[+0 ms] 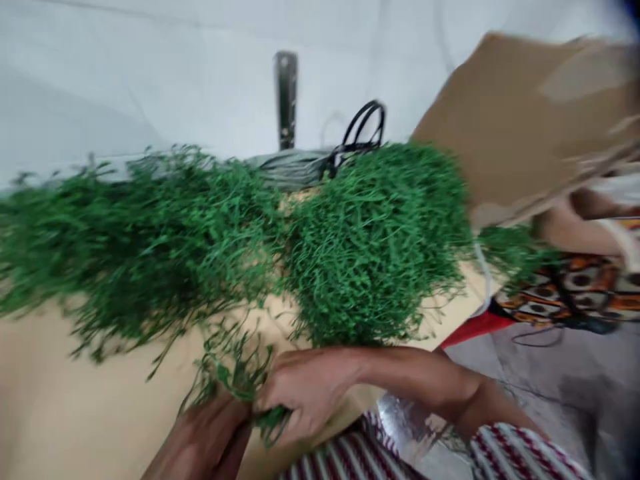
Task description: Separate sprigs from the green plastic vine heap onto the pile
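Green sprig (pixel 240 363) at seven o'clock: the right hand (pixel 305 393) pinches its stems, seemingly to keep them gathered; the left hand (pixel 213 423) meets it, grip unclear. On the table (pixel 50 373), a loose heap (pixel 165 233) at nine o'clock and a denser heap (pixel 375 247) near three likely lie for easy reach.

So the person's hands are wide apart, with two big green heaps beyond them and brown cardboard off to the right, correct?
Not quite: the head view shows the left hand and right hand close together at some green strands, not wide apart. The green heaps and brown cardboard are as you say.
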### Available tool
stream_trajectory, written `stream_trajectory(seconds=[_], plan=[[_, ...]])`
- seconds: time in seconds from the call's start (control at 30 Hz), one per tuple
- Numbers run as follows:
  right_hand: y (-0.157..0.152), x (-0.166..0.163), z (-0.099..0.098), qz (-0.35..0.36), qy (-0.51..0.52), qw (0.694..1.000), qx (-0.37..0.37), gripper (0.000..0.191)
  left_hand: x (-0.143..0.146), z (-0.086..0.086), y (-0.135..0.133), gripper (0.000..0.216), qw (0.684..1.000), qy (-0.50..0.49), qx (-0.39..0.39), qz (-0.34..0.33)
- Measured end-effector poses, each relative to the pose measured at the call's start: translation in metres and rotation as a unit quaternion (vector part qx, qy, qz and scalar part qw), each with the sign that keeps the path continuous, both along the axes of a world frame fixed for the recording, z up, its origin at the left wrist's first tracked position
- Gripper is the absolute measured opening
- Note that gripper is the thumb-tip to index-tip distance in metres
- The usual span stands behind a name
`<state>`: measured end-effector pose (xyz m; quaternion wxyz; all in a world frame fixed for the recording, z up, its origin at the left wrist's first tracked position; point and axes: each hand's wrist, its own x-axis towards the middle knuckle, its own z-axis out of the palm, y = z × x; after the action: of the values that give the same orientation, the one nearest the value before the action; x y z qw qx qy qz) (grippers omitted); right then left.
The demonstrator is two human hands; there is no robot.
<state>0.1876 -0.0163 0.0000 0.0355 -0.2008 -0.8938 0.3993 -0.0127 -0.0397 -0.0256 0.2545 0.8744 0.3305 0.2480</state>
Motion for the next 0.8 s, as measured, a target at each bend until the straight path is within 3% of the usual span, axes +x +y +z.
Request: stream_trajectory(seconds=[0.07, 0.13, 0.2, 0.27, 0.33, 0.4, 0.5, 0.63, 0.7, 0.8], plan=[[-0.004, 0.007, 0.004, -0.043, 0.043, 0.998, -0.009, 0.023, 0.003, 0.014, -0.001, 0.012, 0.997, -0.022, -0.074, 0.009], [-0.005, 0.011, 0.002, -0.166, 0.091, 0.982, 0.008, 0.017, 0.007, 0.021, 0.004, 0.013, 0.975, -0.092, -0.196, 0.056], [-0.006, 0.009, -0.005, -0.248, 0.153, 0.956, 0.039, 0.014, 0.008, 0.019, 0.008, 0.018, 0.924, -0.196, -0.312, 0.102], [-0.009, 0.001, -0.013, -0.277, 0.192, 0.940, 0.061, 0.016, 0.009, 0.013, 0.009, 0.021, 0.868, -0.274, -0.393, 0.132], [-0.014, -0.010, -0.020, -0.285, 0.206, 0.935, 0.052, 0.016, 0.010, 0.006, 0.007, 0.022, 0.824, -0.338, -0.426, 0.158], [-0.020, -0.022, -0.026, -0.310, 0.218, 0.925, 0.007, 0.012, 0.013, 0.001, 0.003, 0.019, 0.803, -0.387, -0.416, 0.181], [-0.028, -0.035, -0.035, -0.356, 0.268, 0.880, -0.163, 0.009, 0.016, -0.002, -0.001, 0.013, 0.809, -0.434, -0.347, 0.193], [-0.035, -0.042, -0.044, -0.348, 0.322, 0.745, -0.469, 0.029, 0.013, 0.002, -0.004, 0.009, 0.867, -0.404, -0.252, 0.149], [-0.038, -0.041, -0.047, -0.333, 0.316, 0.699, -0.549, 0.036, 0.011, 0.004, -0.005, 0.009, 0.888, -0.376, -0.235, 0.125], [-0.041, -0.039, -0.050, -0.311, 0.316, 0.683, -0.581, 0.038, 0.009, 0.003, -0.007, 0.009, 0.892, -0.370, -0.232, 0.119]])
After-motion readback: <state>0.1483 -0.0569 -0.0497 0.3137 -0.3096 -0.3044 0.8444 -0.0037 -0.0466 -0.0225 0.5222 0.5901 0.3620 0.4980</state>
